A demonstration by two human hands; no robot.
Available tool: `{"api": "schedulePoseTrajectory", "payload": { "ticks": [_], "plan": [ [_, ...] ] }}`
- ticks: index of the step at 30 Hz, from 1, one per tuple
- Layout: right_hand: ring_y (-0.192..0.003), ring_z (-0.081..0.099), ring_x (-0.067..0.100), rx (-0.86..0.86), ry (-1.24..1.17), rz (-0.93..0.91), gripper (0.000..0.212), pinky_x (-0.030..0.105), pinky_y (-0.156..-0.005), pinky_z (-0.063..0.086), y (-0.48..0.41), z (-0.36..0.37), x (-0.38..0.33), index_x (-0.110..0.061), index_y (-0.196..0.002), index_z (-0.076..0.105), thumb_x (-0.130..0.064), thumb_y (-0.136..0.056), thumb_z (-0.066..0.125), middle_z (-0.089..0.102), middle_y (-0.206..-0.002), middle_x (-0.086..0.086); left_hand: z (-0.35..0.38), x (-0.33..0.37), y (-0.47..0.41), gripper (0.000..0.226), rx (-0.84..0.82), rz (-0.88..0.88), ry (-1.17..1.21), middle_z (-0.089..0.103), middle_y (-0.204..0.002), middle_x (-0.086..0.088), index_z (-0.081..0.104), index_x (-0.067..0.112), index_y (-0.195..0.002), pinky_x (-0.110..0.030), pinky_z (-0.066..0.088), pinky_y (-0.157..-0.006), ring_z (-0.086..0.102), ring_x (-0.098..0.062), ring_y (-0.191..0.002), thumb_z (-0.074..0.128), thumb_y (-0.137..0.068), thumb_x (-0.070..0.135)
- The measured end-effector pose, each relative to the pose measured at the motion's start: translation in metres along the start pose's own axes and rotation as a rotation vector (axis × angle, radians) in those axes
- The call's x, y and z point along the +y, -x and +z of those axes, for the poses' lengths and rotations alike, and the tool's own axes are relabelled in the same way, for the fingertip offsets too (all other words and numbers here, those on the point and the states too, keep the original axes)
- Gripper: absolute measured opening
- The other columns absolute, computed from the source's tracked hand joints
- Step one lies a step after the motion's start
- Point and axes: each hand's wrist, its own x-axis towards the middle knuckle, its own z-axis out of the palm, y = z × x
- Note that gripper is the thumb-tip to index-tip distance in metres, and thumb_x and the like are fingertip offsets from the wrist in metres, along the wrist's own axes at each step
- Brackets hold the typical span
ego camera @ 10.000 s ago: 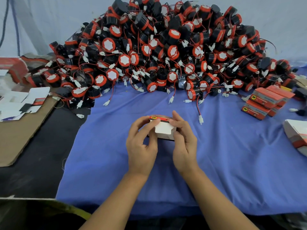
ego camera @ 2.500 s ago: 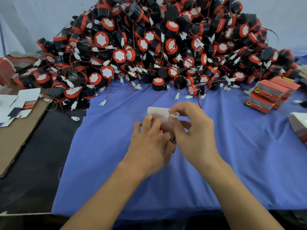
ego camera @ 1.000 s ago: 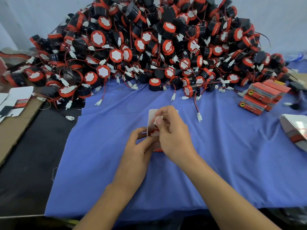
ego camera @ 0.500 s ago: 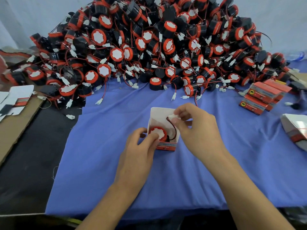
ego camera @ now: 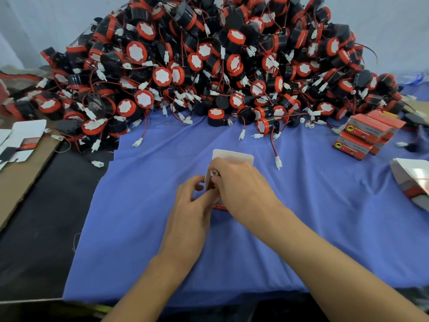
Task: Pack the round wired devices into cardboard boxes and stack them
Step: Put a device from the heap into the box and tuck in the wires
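Fingers (ego camera: 218,169) of my right hand (ego camera: 243,189) are curled tight, pinching the white connector (ego camera: 213,174) at the mouth of the box (ego camera: 233,157). Looks like the wire end is getting tucked in. On my left hand (ego camera: 191,208) the fingers (ego camera: 193,182) curl loosely round the box's near-left side, thumb against it, steadying.

The box stands on the blue cloth (ego camera: 325,217) mid-surface, white flap up behind my right hand, red bottom edge showing under it. Can't see the device, my right hand hides it. A red sliver between the hands could be it or the box print. Probably inside already, wire going in last.

Well behind sits the pile (ego camera: 209,66) of loose devices, wires tangled. Far right is the stack (ego camera: 364,138) of packed boxes. Flat blanks (ego camera: 23,138) lie far left on brown cardboard (ego camera: 21,182).

Risks:
- The wire springs back out when I release the connector, and the flap then shuts on it or won't close.
- A connector left above the rim bulges the lid, and bulged boxes stack crooked.
- My left grip is light, so a hard push from the right could tip the box or crush its thin wall.
- A loose lead (ego camera: 277,162) from the pile lies near the box on its right and could snag my wrist on the way to the stack.
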Motion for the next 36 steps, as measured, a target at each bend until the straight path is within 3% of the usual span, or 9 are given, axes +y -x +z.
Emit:
{"api": "schedulePoseTrajectory", "payload": {
  "ticks": [3, 6, 9, 13, 21, 25, 28, 32, 36],
  "plan": [
    [-0.066, 0.053, 0.007, 0.029, -0.046, 0.006, 0.017, 0.032, -0.055, 0.048, 0.0, 0.008, 0.006, -0.024, -0.099, 0.058, -0.007, -0.094, 0.056, 0.049, -0.086, -0.014, -0.001, 0.001, 0.0, 0.033, -0.035, 0.028, 0.03, 0.07, -0.105, 0.008, 0.065, 0.034, -0.121, -0.064, 0.053, -0.091, 0.071, -0.022, -0.094, 0.06, -0.091, 0.047],
    [-0.065, 0.049, 0.005, -0.006, -0.057, -0.012, 0.022, 0.03, -0.051, 0.041, 0.0, 0.009, 0.011, -0.02, -0.109, 0.05, -0.006, -0.094, 0.057, 0.057, -0.092, -0.013, -0.003, -0.001, 0.0, 0.039, -0.024, 0.191, -0.175, 0.064, -0.122, 0.008, 0.072, 0.023, -0.121, -0.019, 0.049, -0.099, 0.059, 0.009, -0.103, 0.047, -0.097, 0.041],
    [-0.08, 0.059, 0.019, -0.078, -0.04, -0.058, 0.027, 0.036, -0.06, 0.046, 0.0, 0.004, 0.015, -0.015, -0.115, 0.047, -0.006, -0.093, 0.059, 0.067, -0.106, -0.007, -0.005, -0.001, -0.001, 0.036, -0.025, 0.246, -0.266, 0.057, -0.13, 0.003, 0.074, 0.015, -0.117, 0.001, 0.033, -0.093, 0.049, 0.004, -0.107, 0.046, -0.1, 0.029],
    [-0.101, 0.06, 0.019, -0.146, -0.026, -0.079, 0.024, 0.036, -0.076, 0.049, -0.003, 0.0, 0.018, -0.029, -0.106, 0.054, -0.016, -0.091, 0.068, 0.067, -0.112, -0.007, -0.005, 0.001, 0.001, 0.026, 0.014, 0.285, -0.229, 0.054, -0.129, 0.016, 0.075, 0.021, -0.109, -0.007, 0.043, -0.085, 0.059, -0.004, -0.102, 0.056, -0.099, 0.006],
    [-0.095, 0.062, 0.023, -0.173, -0.084, -0.056, 0.028, 0.048, -0.08, 0.055, -0.002, -0.001, 0.026, -0.033, -0.107, 0.068, -0.013, -0.098, 0.052, 0.068, -0.1, -0.009, -0.003, -0.004, 0.002, 0.028, 0.102, 0.157, -0.085, 0.064, -0.114, 0.023, 0.059, 0.039, -0.114, -0.022, 0.052, -0.076, 0.064, -0.007, -0.107, 0.069, -0.098, 0.02],
    [-0.117, 0.051, 0.02, -0.183, 0.094, -0.132, 0.026, 0.036, -0.096, 0.047, 0.003, 0.004, 0.027, -0.033, -0.124, 0.065, -0.025, -0.1, 0.056, 0.059, -0.122, -0.007, -0.003, -0.004, 0.002, 0.032, 0.099, 0.134, -0.044, 0.066, -0.111, 0.019, 0.057, 0.043, -0.112, -0.021, 0.053, -0.073, 0.067, -0.01, -0.1, 0.071, -0.097, 0.019],
    [-0.125, 0.043, 0.018, -0.145, 0.19, -0.177, 0.032, 0.027, -0.092, 0.034, 0.007, 0.008, 0.028, -0.029, -0.131, 0.06, -0.025, -0.1, 0.051, 0.053, -0.129, -0.007, -0.003, -0.003, 0.002, 0.037, 0.105, 0.156, -0.047, 0.064, -0.111, 0.021, 0.056, 0.045, -0.113, -0.02, 0.053, -0.074, 0.067, -0.01, -0.101, 0.071, -0.096, 0.016],
    [-0.12, 0.046, 0.016, -0.128, 0.161, -0.173, 0.027, 0.035, -0.087, 0.046, 0.009, 0.004, 0.029, -0.029, -0.127, 0.058, -0.025, -0.102, 0.049, 0.055, -0.122, -0.012, -0.003, -0.005, 0.002, 0.032, 0.101, 0.193, -0.094, 0.062, -0.114, 0.023, 0.059, 0.04, -0.117, -0.016, 0.052, -0.074, 0.066, -0.009, -0.103, 0.069, -0.097, 0.017],
    [-0.114, 0.045, 0.018, -0.14, 0.164, -0.198, 0.025, 0.033, -0.075, 0.039, 0.011, 0.003, 0.032, -0.032, -0.12, 0.057, -0.019, -0.101, 0.048, 0.051, -0.112, -0.013, -0.001, -0.008, 0.003, 0.024, 0.091, 0.194, -0.154, 0.06, -0.114, 0.019, 0.063, 0.033, -0.115, -0.014, 0.05, -0.073, 0.064, -0.007, -0.103, 0.069, -0.097, 0.018]
  ]
}}
